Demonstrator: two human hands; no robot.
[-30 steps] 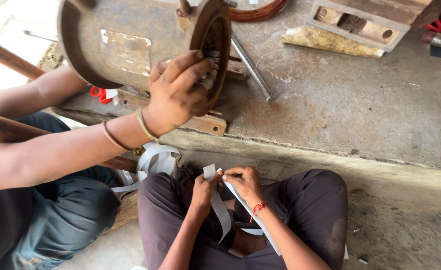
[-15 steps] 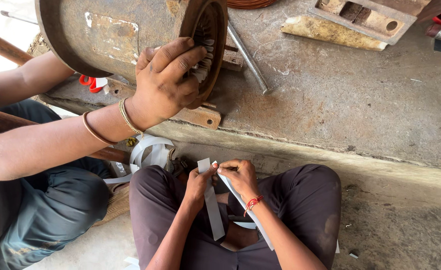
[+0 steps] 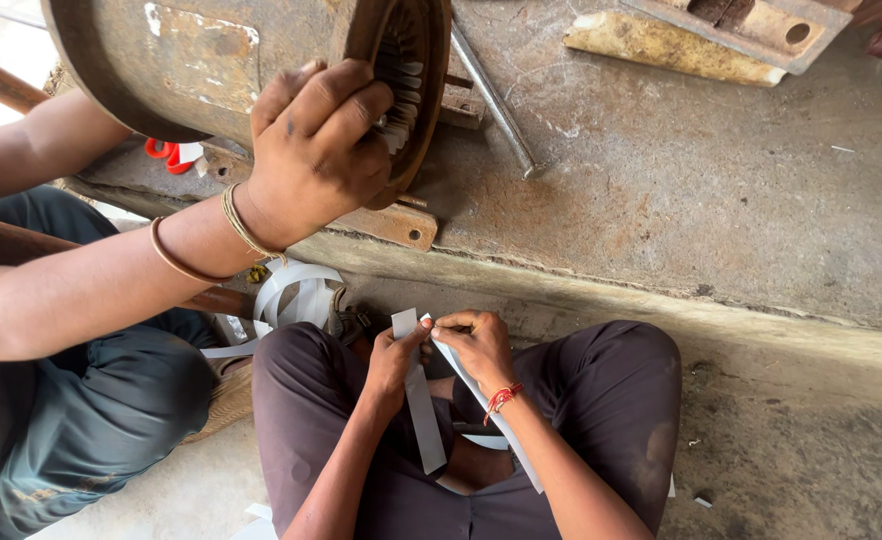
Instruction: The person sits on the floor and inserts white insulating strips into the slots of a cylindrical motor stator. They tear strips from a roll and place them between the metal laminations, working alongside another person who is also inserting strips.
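My left hand (image 3: 393, 352) and my right hand (image 3: 473, 340) meet over my lap, above my crossed legs in dark trousers. Both pinch the top ends of pale grey paper strips. One strip (image 3: 423, 415) hangs down from my left hand. A second, longer strip (image 3: 506, 445) runs down along my right forearm, which has a red thread at the wrist. Fingertips of the two hands touch at the strips' upper ends.
A rusty round motor housing (image 3: 191, 60) lies on the raised concrete slab (image 3: 681, 190) ahead. A co-worker's hand (image 3: 311, 150) grips its open rim, the arm reaching in from the left. A coil of pale strip (image 3: 296, 290) lies by my left knee. A metal rod (image 3: 491, 95) and a wooden block (image 3: 661, 45) lie on the slab.
The view has drawn closer and the housing has slid toward the upper left. My hands stay together on the strips. The co-worker's hand stays on the rim.
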